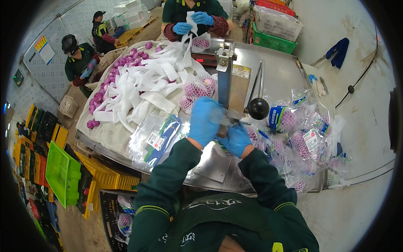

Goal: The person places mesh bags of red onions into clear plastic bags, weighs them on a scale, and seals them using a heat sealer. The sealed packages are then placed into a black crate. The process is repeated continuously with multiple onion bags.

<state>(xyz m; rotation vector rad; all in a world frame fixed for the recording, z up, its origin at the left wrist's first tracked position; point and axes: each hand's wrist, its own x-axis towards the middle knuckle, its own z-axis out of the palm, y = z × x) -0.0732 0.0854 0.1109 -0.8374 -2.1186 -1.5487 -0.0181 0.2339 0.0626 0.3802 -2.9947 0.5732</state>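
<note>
My left hand (206,121), in a blue glove and blurred, is at the foot of a bench-mounted lever press (224,85). Close beside it, my gloved right hand (236,140) has its fingers curled around bunched clear plastic (231,116), apparently the neck of a bag. Most of that bag is hidden under my hands. The press's black ball knob (258,108) stands just beyond my right hand. Red onions in white foam nets (198,86) lie past my left hand. Flat printed plastic bags (157,135) lie left of my left forearm.
Bagged onions (299,141) crowd the steel table (274,72) at right. White foam sleeves (141,78) and loose red onions (98,97) cover the left side. Across the table, a co-worker's gloved hands (193,23) hold a foam sleeve. A black crate (108,217) stands low at left.
</note>
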